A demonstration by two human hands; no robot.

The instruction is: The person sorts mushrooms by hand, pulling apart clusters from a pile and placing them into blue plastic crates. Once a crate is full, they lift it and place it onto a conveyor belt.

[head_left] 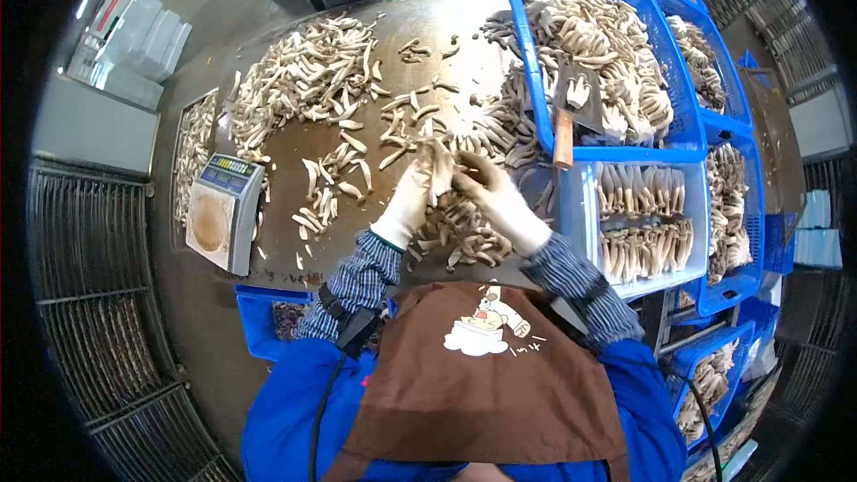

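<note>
Head: blue basket (687, 80) heaped with mushrooms (603, 31); white tray (579, 223) holds two rows.

Mushroom-packing wkshp: scale (226, 174), crates (671, 125).

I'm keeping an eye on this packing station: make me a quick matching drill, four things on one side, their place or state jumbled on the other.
Column 1
1. Scale
2. Cleaver
3. White tray
4. Left hand and right hand

Column 2
A. Filled with two neat rows of mushrooms
B. Close together, in pale gloves, above the table
C. On the person's left, a round brown patch on its top
D. Wooden handle over the near rim of a blue basket

Pairs: 1-C, 2-D, 3-A, 4-B
</note>
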